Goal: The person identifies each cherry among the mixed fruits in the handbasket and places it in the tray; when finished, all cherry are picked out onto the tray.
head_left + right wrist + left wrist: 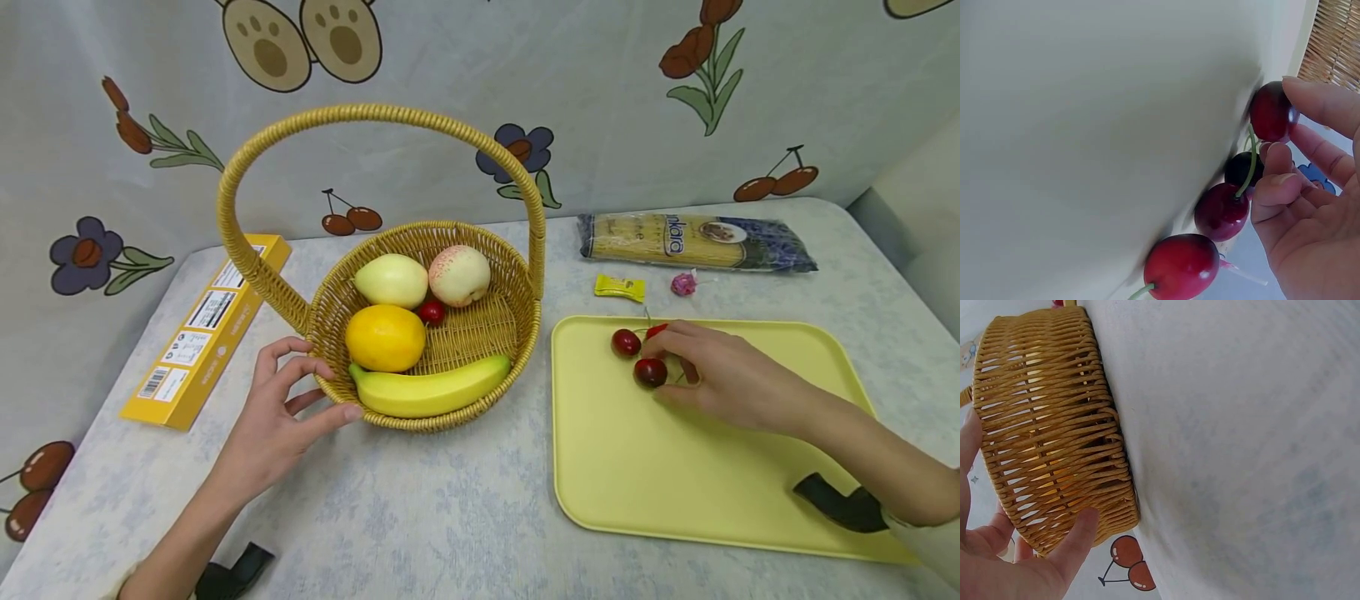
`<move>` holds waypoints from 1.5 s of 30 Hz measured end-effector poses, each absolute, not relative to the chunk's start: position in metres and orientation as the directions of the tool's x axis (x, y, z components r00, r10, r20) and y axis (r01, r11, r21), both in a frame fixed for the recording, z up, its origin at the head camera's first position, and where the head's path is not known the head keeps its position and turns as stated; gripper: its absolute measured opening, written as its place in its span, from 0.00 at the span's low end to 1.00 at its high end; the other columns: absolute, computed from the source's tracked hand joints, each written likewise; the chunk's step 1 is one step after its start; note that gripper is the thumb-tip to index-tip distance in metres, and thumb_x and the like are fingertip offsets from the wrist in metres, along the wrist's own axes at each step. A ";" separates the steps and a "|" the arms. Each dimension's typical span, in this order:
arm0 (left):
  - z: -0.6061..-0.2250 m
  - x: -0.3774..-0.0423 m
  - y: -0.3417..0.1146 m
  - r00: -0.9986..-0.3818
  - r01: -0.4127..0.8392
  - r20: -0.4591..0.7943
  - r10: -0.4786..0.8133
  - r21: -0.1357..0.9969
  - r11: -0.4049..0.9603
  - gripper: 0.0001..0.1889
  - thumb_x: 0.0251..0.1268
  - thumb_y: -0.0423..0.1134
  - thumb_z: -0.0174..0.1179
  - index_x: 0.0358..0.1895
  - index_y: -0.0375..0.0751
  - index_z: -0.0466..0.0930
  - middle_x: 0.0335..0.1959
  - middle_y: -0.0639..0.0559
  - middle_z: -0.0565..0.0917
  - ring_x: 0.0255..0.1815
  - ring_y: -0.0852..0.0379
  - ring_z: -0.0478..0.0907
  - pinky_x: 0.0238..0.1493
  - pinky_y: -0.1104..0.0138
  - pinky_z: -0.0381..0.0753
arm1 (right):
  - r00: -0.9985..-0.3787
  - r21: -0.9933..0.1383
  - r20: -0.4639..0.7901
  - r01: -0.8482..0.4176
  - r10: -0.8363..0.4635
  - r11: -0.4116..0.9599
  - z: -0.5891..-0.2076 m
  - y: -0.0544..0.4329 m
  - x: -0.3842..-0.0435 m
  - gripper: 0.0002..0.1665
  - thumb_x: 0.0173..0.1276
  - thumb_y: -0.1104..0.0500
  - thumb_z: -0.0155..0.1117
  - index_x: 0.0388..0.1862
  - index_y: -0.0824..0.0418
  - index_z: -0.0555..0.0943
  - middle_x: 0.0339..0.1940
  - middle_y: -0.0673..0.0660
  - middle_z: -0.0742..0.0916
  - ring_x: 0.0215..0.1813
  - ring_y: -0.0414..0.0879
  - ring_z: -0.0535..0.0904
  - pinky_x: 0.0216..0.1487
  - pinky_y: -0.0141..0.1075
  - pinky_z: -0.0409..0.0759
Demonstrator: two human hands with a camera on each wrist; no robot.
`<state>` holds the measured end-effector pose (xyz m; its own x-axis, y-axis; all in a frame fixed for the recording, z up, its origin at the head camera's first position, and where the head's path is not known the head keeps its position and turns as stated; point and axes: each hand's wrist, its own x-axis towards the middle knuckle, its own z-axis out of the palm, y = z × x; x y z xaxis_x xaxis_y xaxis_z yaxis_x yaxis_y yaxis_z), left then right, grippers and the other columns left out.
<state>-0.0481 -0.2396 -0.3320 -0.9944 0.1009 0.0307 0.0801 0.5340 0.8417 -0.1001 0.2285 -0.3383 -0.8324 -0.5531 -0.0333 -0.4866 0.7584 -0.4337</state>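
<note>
My left hand (281, 417) grips the near left rim of the wicker basket (528, 333), thumb against the outer wall (1054, 425). In the basket lie a banana (431, 390), a yellow-orange fruit (386, 338), a pale green pear-like fruit (391, 281), a peach (460, 276) and a red cherry (431, 312). Over the yellow tray (675, 475), my right hand (738, 375) pinches a dark red cherry (1272, 114) between thumb and index finger. Other cherries sit beside it, among them a dark one (626, 342) and a bright red one (1182, 265); my fingers partly cover them in the head view.
Behind the tray lie a yellow-wrapped candy (619, 287), a pink-wrapped candy (683, 283) and a pasta packet (693, 242). A long yellow box (206, 333) lies left of the basket. The basket's tall handle (382, 112) arches above it. A patterned cloth (600, 100) hangs behind the table.
</note>
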 end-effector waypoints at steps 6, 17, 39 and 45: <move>-0.332 -0.049 -0.239 -0.994 0.088 0.038 0.103 0.836 0.542 0.19 0.58 0.34 0.72 0.43 0.31 0.71 0.62 0.48 0.53 0.63 0.43 0.62 0.52 0.82 0.74 | -0.829 -0.430 0.014 -0.510 -0.559 0.745 -0.334 0.227 -0.100 0.16 0.58 0.62 0.76 0.45 0.55 0.84 0.38 0.47 0.79 0.31 0.39 0.71 0.28 0.30 0.71; -0.331 -0.048 -0.239 -0.994 0.086 0.037 0.102 0.835 0.543 0.18 0.58 0.34 0.72 0.43 0.31 0.72 0.62 0.48 0.53 0.63 0.43 0.61 0.52 0.82 0.74 | -0.763 -0.498 0.202 -0.620 -0.614 0.606 -0.318 0.199 -0.094 0.12 0.66 0.65 0.69 0.47 0.55 0.82 0.39 0.42 0.80 0.32 0.34 0.72 0.26 0.28 0.73; -0.333 -0.048 -0.238 -0.995 0.062 0.010 0.099 0.839 0.540 0.19 0.59 0.36 0.72 0.44 0.32 0.72 0.63 0.47 0.53 0.63 0.42 0.62 0.53 0.79 0.75 | -0.626 -0.562 0.275 -0.721 -0.730 0.406 -0.297 0.089 -0.123 0.17 0.67 0.64 0.64 0.54 0.61 0.82 0.50 0.54 0.83 0.44 0.45 0.78 0.43 0.37 0.81; -0.333 -0.048 -0.240 -0.995 0.075 0.024 0.102 0.843 0.532 0.18 0.59 0.35 0.72 0.43 0.32 0.72 0.62 0.48 0.53 0.62 0.42 0.63 0.52 0.81 0.75 | -0.631 -0.612 0.147 -0.663 -0.762 0.431 -0.302 0.062 -0.149 0.19 0.67 0.65 0.64 0.57 0.64 0.81 0.55 0.58 0.83 0.53 0.51 0.78 0.54 0.42 0.76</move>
